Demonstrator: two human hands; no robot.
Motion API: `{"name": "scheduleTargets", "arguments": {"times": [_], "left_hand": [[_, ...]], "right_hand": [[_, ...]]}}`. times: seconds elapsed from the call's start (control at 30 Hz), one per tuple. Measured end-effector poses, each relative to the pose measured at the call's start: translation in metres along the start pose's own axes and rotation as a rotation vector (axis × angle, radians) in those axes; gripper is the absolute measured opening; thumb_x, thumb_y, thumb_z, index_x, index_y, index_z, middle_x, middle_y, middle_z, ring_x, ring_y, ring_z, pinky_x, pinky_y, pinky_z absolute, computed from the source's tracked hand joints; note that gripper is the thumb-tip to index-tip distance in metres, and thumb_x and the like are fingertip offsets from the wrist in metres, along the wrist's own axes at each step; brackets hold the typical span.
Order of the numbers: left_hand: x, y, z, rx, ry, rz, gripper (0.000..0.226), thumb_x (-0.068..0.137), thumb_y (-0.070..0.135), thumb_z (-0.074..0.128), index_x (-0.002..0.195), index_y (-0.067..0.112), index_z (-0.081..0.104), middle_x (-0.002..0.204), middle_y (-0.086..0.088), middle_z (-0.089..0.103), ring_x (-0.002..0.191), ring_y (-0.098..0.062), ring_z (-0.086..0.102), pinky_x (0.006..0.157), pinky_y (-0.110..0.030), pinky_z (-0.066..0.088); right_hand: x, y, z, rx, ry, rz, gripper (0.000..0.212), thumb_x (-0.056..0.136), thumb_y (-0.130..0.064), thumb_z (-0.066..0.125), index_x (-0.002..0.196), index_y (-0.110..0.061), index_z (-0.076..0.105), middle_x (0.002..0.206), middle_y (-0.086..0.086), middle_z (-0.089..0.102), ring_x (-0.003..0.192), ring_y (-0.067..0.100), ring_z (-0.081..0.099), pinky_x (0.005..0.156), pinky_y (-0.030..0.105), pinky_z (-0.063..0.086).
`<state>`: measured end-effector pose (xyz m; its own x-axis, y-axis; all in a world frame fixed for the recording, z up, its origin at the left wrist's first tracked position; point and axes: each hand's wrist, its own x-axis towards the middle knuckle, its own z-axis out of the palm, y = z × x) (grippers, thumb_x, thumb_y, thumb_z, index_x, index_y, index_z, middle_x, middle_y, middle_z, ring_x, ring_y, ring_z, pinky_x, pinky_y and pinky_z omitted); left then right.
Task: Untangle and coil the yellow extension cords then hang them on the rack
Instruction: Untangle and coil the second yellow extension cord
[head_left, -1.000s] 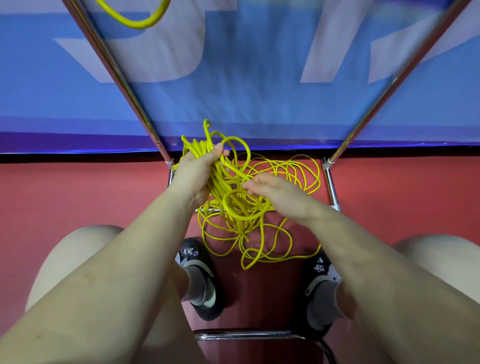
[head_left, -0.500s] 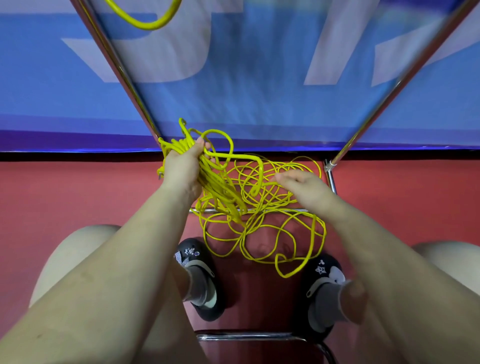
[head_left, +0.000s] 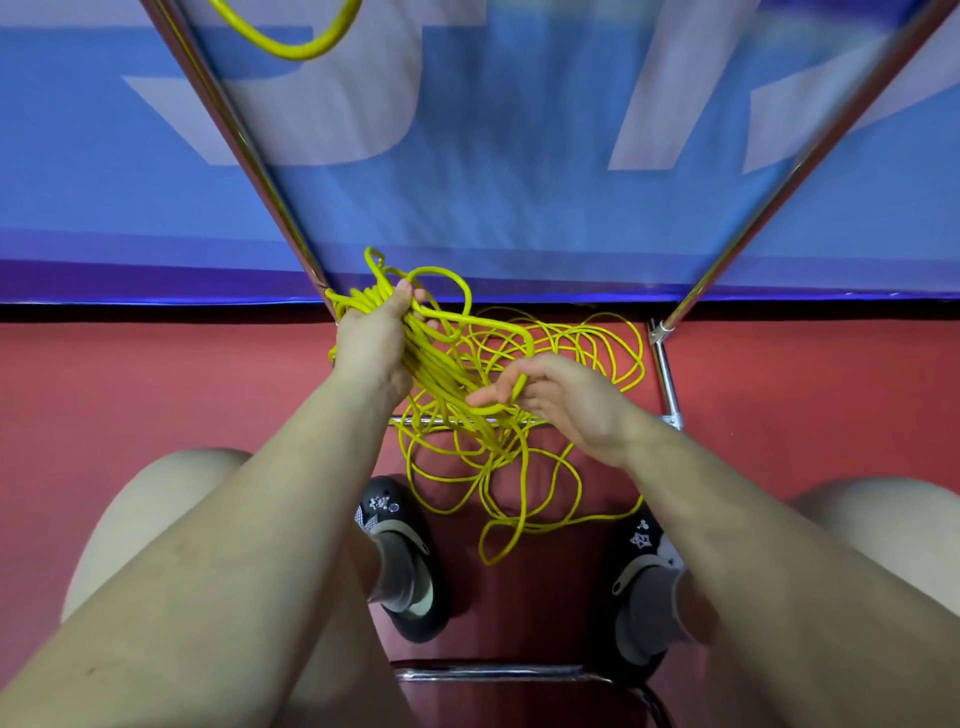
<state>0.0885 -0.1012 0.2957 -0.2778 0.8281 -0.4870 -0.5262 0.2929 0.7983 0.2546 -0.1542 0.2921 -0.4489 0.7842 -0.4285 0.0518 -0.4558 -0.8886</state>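
Note:
A tangle of thin yellow extension cord (head_left: 566, 343) spreads over the red floor between my feet. My left hand (head_left: 374, 343) grips a gathered bundle of cord loops near the foot of the rack's left pole. My right hand (head_left: 561, 400) holds one loop of the cord between thumb and fingers, just right of the bundle. Loose loops (head_left: 519, 499) hang and trail below both hands. Another yellow cord (head_left: 291, 47) hangs in a loop at the top left, by the metal rack (head_left: 234, 119).
The rack's two chrome poles (head_left: 810, 161) slant up on either side of a blue banner (head_left: 519, 156). Its low crossbar (head_left: 415, 419) lies under the cords. My black shoes (head_left: 402, 551) stand on the red floor; a chrome chair bar (head_left: 493, 673) sits below.
My right hand has swung back left from the right side, bringing a loop toward the bundle in my left hand. The trailing loops have shifted on the floor.

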Motion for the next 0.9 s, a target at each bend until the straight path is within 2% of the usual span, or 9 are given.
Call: {"name": "scheduleTargets", "arguments": {"times": [0.13, 0.27, 0.3, 0.37, 0.5, 0.57, 0.73, 0.9], "left_hand": [[0.002, 0.003, 0.000, -0.020, 0.028, 0.023, 0.024, 0.095, 0.005, 0.053, 0.072, 0.009, 0.056, 0.048, 0.003, 0.061, 0.038, -0.010, 0.055, 0.043, -0.019, 0.048], [0.002, -0.002, 0.001, 0.077, 0.014, 0.069, 0.024, 0.096, 0.008, 0.052, 0.073, 0.011, 0.055, 0.052, 0.005, 0.063, 0.040, -0.009, 0.054, 0.045, -0.021, 0.047], [0.002, -0.003, 0.000, 0.101, 0.001, 0.079, 0.024, 0.097, 0.009, 0.051, 0.073, 0.012, 0.055, 0.055, 0.005, 0.064, 0.042, -0.009, 0.054, 0.046, -0.022, 0.047], [0.002, -0.006, 0.001, 0.134, -0.036, 0.081, 0.023, 0.098, 0.011, 0.050, 0.075, 0.012, 0.056, 0.061, 0.003, 0.065, 0.046, -0.008, 0.055, 0.048, -0.024, 0.048], [-0.003, -0.007, 0.003, 0.211, -0.093, 0.027, 0.018, 0.099, 0.017, 0.048, 0.083, 0.013, 0.056, 0.058, 0.007, 0.069, 0.052, -0.004, 0.064, 0.049, -0.020, 0.052], [-0.007, -0.008, 0.005, 0.217, -0.141, -0.023, 0.015, 0.099, 0.017, 0.048, 0.086, 0.014, 0.054, 0.060, 0.006, 0.070, 0.050, -0.004, 0.063, 0.047, -0.019, 0.051], [-0.016, -0.013, 0.009, 0.354, -0.345, -0.114, 0.009, 0.092, 0.006, 0.056, 0.085, 0.005, 0.060, 0.065, 0.001, 0.071, 0.048, -0.007, 0.060, 0.047, -0.022, 0.053], [-0.022, -0.027, 0.010, 0.547, -0.537, -0.142, 0.008, 0.088, -0.002, 0.059, 0.092, 0.005, 0.059, 0.077, -0.004, 0.071, 0.068, -0.015, 0.068, 0.059, -0.026, 0.057]], "right_hand": [[0.000, -0.004, -0.009, 0.033, 0.101, -0.027, 0.020, 0.091, -0.001, 0.038, 0.080, -0.011, 0.051, 0.082, 0.017, 0.068, 0.080, 0.022, 0.065, 0.080, 0.027, 0.047], [-0.007, -0.014, -0.023, 0.053, 0.121, -0.041, 0.025, 0.095, -0.003, 0.037, 0.102, -0.019, 0.055, 0.073, 0.005, 0.069, 0.082, 0.031, 0.066, 0.094, 0.043, 0.042], [-0.008, -0.016, -0.025, 0.043, 0.126, -0.048, 0.026, 0.097, -0.005, 0.038, 0.106, -0.022, 0.054, 0.073, 0.000, 0.070, 0.082, 0.029, 0.067, 0.093, 0.042, 0.044], [-0.010, -0.019, -0.025, 0.010, 0.152, -0.076, 0.024, 0.099, -0.009, 0.038, 0.112, -0.025, 0.051, 0.075, -0.005, 0.069, 0.077, 0.020, 0.070, 0.084, 0.032, 0.051], [-0.010, -0.025, -0.024, 0.032, 0.274, -0.137, 0.019, 0.099, -0.011, 0.040, 0.114, -0.022, 0.046, 0.083, -0.001, 0.065, 0.064, 0.013, 0.070, 0.064, 0.020, 0.055], [-0.009, -0.028, -0.023, 0.039, 0.340, -0.149, 0.016, 0.099, -0.011, 0.041, 0.112, -0.020, 0.045, 0.084, 0.002, 0.063, 0.059, 0.012, 0.068, 0.058, 0.019, 0.054], [0.000, -0.026, -0.022, 0.170, 0.525, -0.147, 0.012, 0.097, -0.012, 0.048, 0.108, -0.014, 0.044, 0.084, 0.003, 0.064, 0.053, 0.013, 0.067, 0.055, 0.023, 0.056], [0.011, -0.026, -0.026, 0.547, 0.642, -0.066, 0.006, 0.097, -0.014, 0.049, 0.099, -0.012, 0.044, 0.088, 0.004, 0.063, 0.055, 0.013, 0.068, 0.051, 0.022, 0.055]]}}
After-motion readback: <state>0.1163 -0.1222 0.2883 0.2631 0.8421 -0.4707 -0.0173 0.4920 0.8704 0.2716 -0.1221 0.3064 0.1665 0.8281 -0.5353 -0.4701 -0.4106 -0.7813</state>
